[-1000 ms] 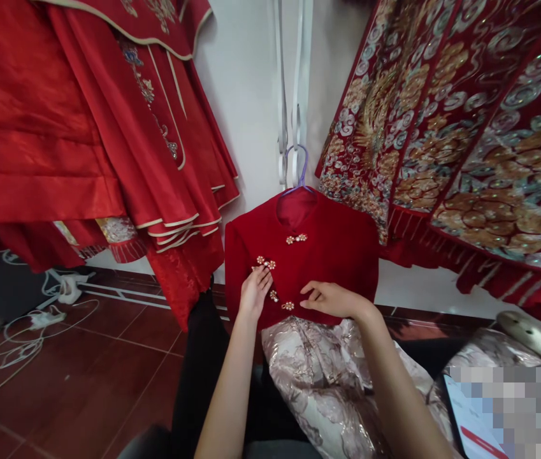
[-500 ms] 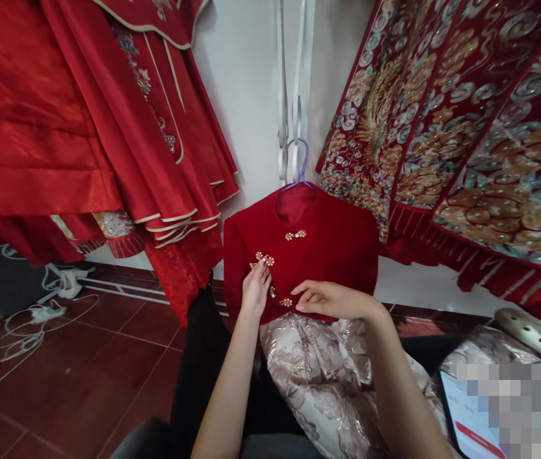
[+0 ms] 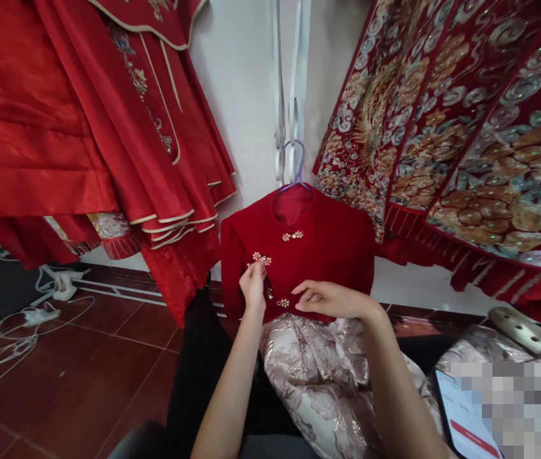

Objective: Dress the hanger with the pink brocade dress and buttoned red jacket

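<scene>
A dark red jacket with a round collar hangs upright in front of me on a purple hanger. My left hand is closed in a pinch on a gold flower-shaped jacket button at the left of the chest. My right hand hovers by the lower front, its index finger stretched out and the other fingers loosely bent; nothing shows between them. Just left of its fingertips lies another flower button. A fastened pair of flower clasps sits below the collar.
Red garments hang at the left, a beaded embroidered one at the right. Shiny patterned fabric lies over my lap. A phone rests at the lower right near a clog-like shoe. White cables lie on the tiled floor.
The whole view has shifted slightly, so things appear a little further left. My left hand keeps its pinch on the button, and my right hand stays by the lower front.
</scene>
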`<state>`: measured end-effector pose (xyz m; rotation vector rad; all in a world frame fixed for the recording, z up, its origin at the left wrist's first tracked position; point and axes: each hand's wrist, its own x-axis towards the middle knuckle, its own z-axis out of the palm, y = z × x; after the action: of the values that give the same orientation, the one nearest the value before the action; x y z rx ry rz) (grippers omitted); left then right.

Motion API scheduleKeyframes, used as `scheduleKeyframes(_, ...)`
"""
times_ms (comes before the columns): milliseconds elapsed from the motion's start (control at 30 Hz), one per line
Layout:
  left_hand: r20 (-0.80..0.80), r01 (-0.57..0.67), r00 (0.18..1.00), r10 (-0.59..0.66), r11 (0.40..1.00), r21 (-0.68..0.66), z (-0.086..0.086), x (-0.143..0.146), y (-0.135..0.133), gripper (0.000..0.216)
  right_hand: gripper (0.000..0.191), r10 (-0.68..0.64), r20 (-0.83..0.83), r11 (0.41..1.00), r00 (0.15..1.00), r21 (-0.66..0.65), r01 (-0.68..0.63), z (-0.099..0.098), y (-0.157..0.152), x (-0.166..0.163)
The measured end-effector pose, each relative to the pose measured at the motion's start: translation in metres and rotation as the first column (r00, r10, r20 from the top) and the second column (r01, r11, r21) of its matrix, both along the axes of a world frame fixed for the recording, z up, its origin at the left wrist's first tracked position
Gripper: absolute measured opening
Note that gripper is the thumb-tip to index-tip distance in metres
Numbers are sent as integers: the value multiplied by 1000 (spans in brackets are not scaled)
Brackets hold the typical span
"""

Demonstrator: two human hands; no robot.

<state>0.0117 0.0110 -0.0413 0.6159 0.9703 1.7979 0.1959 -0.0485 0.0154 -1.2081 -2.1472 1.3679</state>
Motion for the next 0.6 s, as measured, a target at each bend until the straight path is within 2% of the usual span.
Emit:
scheduleKeyframes(333, 40, 17, 999, -17, 1000, -16, 0, 1, 2, 14, 41, -22, 28, 1000, 999, 5, 22, 1, -1, 1)
scheduleKeyframes(467, 17, 105, 994, -105, 994, -3, -1, -5, 2, 25, 41, -26, 24, 1000, 999, 10, 26, 0, 0, 3)
scheduleKeyframes(500, -5, 68, 998, -68, 997, -18, -1, -8, 2, 28, 42, -29, 20, 1000, 999, 11, 28, -1, 0, 5)
scheduleKeyframes(533, -46, -26, 999, 25, 999, -39, -1, -10, 2, 29, 43, -34, 15, 999, 999, 13, 34, -1, 0, 7)
scheduleKeyframes(567, -113, -168, 980, 162, 985, -44, 1, -13, 2, 30, 44, -42, 11, 999, 999, 14, 42, 0, 0, 10)
scheduleKeyframes(600, -210, -320, 927, 310, 947, -14, 4, -14, 2, 29, 45, -53, 5, 998, 999, 15, 53, 0, -1, 13)
